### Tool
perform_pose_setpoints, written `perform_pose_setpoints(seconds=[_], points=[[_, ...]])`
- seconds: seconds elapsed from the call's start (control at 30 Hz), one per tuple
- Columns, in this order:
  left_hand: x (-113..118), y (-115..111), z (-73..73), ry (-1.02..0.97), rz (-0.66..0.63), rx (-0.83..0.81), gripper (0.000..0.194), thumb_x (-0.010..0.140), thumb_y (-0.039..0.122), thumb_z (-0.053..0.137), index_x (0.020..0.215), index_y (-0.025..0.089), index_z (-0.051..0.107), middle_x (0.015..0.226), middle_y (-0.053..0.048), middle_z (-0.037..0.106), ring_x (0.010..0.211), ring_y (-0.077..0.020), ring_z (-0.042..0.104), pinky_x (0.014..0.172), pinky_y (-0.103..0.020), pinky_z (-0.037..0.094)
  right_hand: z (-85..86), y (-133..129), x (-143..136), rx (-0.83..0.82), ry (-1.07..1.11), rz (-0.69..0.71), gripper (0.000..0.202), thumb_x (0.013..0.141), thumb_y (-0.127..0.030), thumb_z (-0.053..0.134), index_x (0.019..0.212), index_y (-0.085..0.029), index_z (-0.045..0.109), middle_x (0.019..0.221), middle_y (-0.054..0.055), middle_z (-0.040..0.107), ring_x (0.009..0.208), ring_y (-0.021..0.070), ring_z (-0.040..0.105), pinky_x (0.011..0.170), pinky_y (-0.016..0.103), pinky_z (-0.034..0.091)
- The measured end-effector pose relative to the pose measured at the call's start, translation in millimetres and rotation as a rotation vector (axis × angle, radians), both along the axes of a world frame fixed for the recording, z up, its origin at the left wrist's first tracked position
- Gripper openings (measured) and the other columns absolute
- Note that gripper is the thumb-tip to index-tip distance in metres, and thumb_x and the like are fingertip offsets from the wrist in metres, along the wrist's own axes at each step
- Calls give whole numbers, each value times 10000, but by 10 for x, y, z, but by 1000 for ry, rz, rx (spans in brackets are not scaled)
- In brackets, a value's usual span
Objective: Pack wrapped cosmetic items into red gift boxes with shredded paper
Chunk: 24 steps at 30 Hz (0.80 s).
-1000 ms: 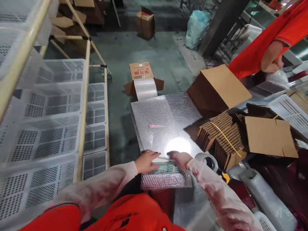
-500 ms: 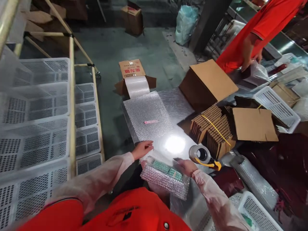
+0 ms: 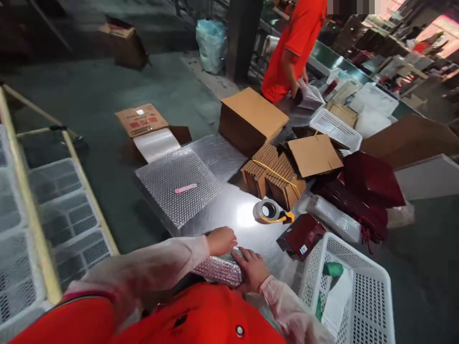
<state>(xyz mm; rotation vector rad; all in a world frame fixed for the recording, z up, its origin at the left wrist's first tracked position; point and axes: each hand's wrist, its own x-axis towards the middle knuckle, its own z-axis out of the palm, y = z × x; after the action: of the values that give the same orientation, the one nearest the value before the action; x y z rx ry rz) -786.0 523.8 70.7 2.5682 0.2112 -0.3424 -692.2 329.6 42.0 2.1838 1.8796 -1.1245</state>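
Note:
Against the near edge of the metal table [image 3: 229,196] lies a bubble-wrapped package [image 3: 220,270], close to my body. My left hand [image 3: 221,240] is closed above its upper edge; what its fingers pinch is too small to make out. My right hand [image 3: 253,268] lies on the package's right end with its fingers spread. A tape dispenser [image 3: 267,210] with an orange handle stands beyond my hands. A pink cutter [image 3: 185,188] rests on a flat sheet of bubble wrap [image 3: 168,177] at the left of the table.
Bundled cardboard dividers [image 3: 272,174] and a cardboard box [image 3: 253,114] stand farther back. A white basket [image 3: 373,291] and a dark red box [image 3: 303,234] are at the right. Crates [image 3: 68,205] on a rack line the left. A person in red [image 3: 296,48] works beyond the table.
The view has turned right. My hands have come closer together over the package, which now sits nearer my body. My left hand has moved onto its top, and my right hand has spread over its end.

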Motion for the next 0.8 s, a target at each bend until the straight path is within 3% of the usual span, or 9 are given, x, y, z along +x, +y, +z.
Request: perform_pose_setpoints(seconds=[0.13,0.2,0.27,0.33,0.4,0.53,0.6,0.67,0.8], points=[[1027,-281,74,-83,-65,94,568,886,208,645,1426,109,499,1409,-202,553,1314,-311,501,1106,-402,375,-12,-316,-335,42,-60,-203,978,708,-600,718,1558,-345,308,1658,122,225,1485,410,247,1159,613,241],[1396,-457,57,-62,-88,128,597,900,160,599,1474,101,445,1380,-213,573,1290,-327,524,1133,-449,321,8,-356,-449,52,-82,-253,953,733,-597,697,1562,-347,298,1669,116,187,1506,415,183,1171,645,177],[1526,-555,27,-25,-103,151,551,925,107,502,1474,109,459,1231,-203,667,1171,-320,612,1102,-480,341,13,-348,-518,60,-98,-281,1014,695,-628,730,1564,-341,293,1671,131,168,1509,424,164,1174,668,130],[1429,-539,37,-3,-109,168,557,931,113,470,1486,166,461,1150,-183,704,1083,-308,656,1040,-468,403,-8,-330,-554,87,-105,-303,1033,678,-665,739,1558,-338,310,1666,146,179,1504,425,182,1176,679,93],[1177,-424,136,23,-87,194,537,940,202,498,1475,234,485,1158,-162,708,1051,-304,670,964,-427,462,-52,-324,-574,141,-98,-322,970,715,-675,709,1546,-334,341,1649,152,234,1496,419,208,1178,680,69],[551,-121,603,157,87,115,671,804,477,690,1425,264,551,1210,-69,713,1052,-270,674,887,-303,499,-152,-343,-587,276,-77,-337,877,752,-630,697,1514,-303,409,1595,158,350,1484,406,238,1192,649,45],[310,-54,862,248,193,74,760,681,473,774,1391,276,588,1172,-15,730,1011,-243,683,847,-253,498,-193,-344,-583,327,-69,-335,862,747,-603,710,1498,-278,438,1577,173,369,1478,399,252,1197,636,32],[156,-74,1043,315,305,92,697,674,424,758,1345,278,637,1115,1,748,959,-224,692,811,-237,496,-219,-332,-578,358,-63,-334,849,743,-574,721,1483,-251,460,1559,191,386,1467,391,276,1202,619,37],[38,-257,1090,369,450,120,609,699,409,712,1289,261,690,1130,-12,751,991,-229,692,806,-234,501,-223,-280,-605,379,-84,-346,820,733,-514,742,1456,-223,488,1533,197,415,1441,375,326,1212,575,87]])
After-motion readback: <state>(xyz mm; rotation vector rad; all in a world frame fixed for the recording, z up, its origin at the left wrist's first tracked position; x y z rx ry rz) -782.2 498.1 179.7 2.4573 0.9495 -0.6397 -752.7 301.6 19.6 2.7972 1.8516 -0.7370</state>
